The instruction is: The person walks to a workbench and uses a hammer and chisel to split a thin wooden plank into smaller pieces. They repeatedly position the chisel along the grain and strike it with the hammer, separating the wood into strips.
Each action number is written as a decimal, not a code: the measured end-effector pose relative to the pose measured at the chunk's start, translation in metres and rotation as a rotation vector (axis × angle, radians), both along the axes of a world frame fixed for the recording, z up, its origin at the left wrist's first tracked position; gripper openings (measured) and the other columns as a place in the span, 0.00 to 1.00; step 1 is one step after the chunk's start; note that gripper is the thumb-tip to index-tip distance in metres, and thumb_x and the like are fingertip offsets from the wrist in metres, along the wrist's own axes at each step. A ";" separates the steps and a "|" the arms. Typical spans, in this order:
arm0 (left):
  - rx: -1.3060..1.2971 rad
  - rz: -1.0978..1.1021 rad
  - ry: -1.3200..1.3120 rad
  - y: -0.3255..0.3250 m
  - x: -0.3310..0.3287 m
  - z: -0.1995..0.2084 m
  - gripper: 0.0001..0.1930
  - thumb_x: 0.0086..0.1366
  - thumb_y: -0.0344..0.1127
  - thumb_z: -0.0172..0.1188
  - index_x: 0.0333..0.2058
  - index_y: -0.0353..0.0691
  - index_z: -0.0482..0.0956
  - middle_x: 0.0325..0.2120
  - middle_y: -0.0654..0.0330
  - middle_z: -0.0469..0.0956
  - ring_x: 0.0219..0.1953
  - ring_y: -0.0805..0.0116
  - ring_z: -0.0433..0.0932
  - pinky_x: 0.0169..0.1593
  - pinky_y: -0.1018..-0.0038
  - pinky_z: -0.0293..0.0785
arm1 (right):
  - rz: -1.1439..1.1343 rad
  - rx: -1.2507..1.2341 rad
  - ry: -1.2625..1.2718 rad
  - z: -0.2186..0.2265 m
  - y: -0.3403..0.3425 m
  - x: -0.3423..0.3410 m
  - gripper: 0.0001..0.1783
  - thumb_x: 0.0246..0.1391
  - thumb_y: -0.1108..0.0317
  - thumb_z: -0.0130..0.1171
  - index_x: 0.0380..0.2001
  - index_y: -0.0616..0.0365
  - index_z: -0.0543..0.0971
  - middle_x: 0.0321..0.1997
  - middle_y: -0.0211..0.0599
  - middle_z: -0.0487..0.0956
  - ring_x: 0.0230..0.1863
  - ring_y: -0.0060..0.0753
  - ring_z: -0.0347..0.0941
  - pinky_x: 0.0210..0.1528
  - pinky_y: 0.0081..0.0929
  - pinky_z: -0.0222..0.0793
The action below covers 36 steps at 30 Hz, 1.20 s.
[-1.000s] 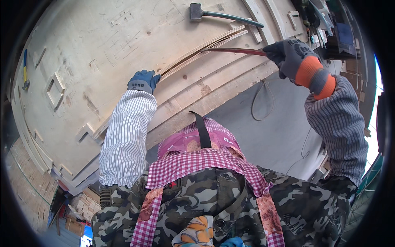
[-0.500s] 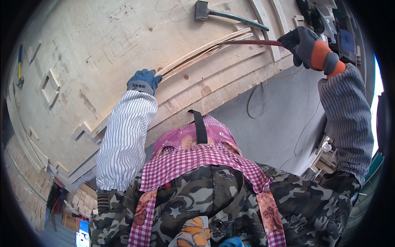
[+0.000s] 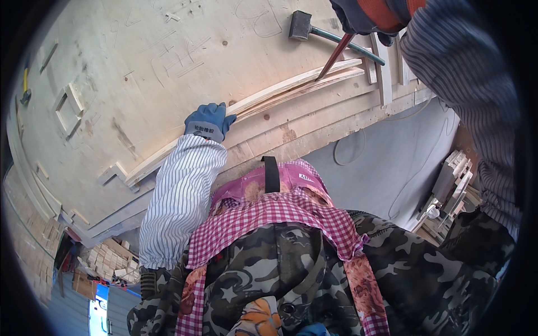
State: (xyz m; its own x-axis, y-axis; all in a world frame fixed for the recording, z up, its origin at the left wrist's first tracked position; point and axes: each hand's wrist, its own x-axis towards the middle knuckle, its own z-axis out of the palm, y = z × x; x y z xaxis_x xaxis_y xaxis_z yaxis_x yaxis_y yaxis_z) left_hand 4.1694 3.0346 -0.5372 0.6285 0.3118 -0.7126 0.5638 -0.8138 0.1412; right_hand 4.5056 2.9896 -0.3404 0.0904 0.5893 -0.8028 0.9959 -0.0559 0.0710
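Note:
My left hand (image 3: 208,121), in a blue and grey glove, is closed over a long curved wooden strip (image 3: 280,95) near the table's front edge. Its fingertips are curled down and partly hidden. High at the right, my right hand (image 3: 376,18), in a dark grey and orange glove, grips a reddish flat metal bar (image 3: 337,55). The bar slants down, and its lower tip sits in the gap between the curved strip and a thinner, rough-edged strip (image 3: 330,81) beside it. Behind the bar lies a mallet (image 3: 301,26) with a dark block head and green handle.
The large plywood table top (image 3: 151,84) has pencil marks. A small wooden frame (image 3: 69,110) and a yellow-handled hammer (image 3: 26,87) lie at the left. Wooden battens (image 3: 383,84) sit at the right end. Scrap wood (image 3: 448,179) is piled beyond the grey floor (image 3: 381,168).
My right hand has swung up and inward, turning the bar from nearly flat to steeply slanted with its tip between the strips. My left hand still holds the curved strip; the view has shifted.

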 end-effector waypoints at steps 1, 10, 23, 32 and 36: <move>-0.017 0.001 0.022 0.001 0.001 0.000 0.25 0.63 0.55 0.46 0.54 0.48 0.66 0.47 0.60 0.70 0.50 0.63 0.68 0.52 0.67 0.67 | 0.035 -0.005 -0.013 0.000 0.001 -0.001 0.05 0.48 0.73 0.56 0.29 0.60 0.73 0.24 0.39 0.77 0.17 0.32 0.74 0.18 0.28 0.70; -0.034 0.012 0.051 0.001 0.001 0.009 0.25 0.64 0.57 0.41 0.53 0.49 0.65 0.48 0.62 0.69 0.53 0.66 0.66 0.54 0.64 0.65 | -0.592 0.117 -0.238 0.068 -0.114 -0.057 0.09 0.52 0.66 0.56 0.36 0.54 0.79 0.21 0.32 0.78 0.17 0.24 0.73 0.22 0.22 0.70; 0.069 0.005 0.021 -0.004 0.001 0.003 0.23 0.64 0.53 0.44 0.53 0.50 0.67 0.47 0.59 0.71 0.51 0.63 0.68 0.53 0.67 0.66 | -0.452 0.163 0.013 0.048 -0.093 -0.051 0.07 0.55 0.68 0.53 0.31 0.60 0.74 0.23 0.38 0.77 0.14 0.26 0.71 0.13 0.23 0.68; 0.113 -0.011 -0.057 -0.006 -0.007 -0.004 0.22 0.64 0.53 0.44 0.52 0.50 0.68 0.45 0.59 0.72 0.48 0.62 0.70 0.52 0.67 0.68 | 0.079 -0.022 0.052 0.019 -0.028 -0.022 0.10 0.54 0.62 0.53 0.30 0.58 0.77 0.23 0.35 0.78 0.17 0.25 0.73 0.17 0.24 0.68; 0.074 -0.017 0.004 -0.005 -0.004 -0.002 0.25 0.65 0.57 0.40 0.52 0.48 0.67 0.46 0.61 0.70 0.50 0.66 0.69 0.52 0.66 0.67 | 0.005 0.003 -0.008 0.031 -0.039 -0.020 0.11 0.53 0.61 0.54 0.31 0.57 0.78 0.23 0.34 0.78 0.18 0.26 0.74 0.19 0.25 0.69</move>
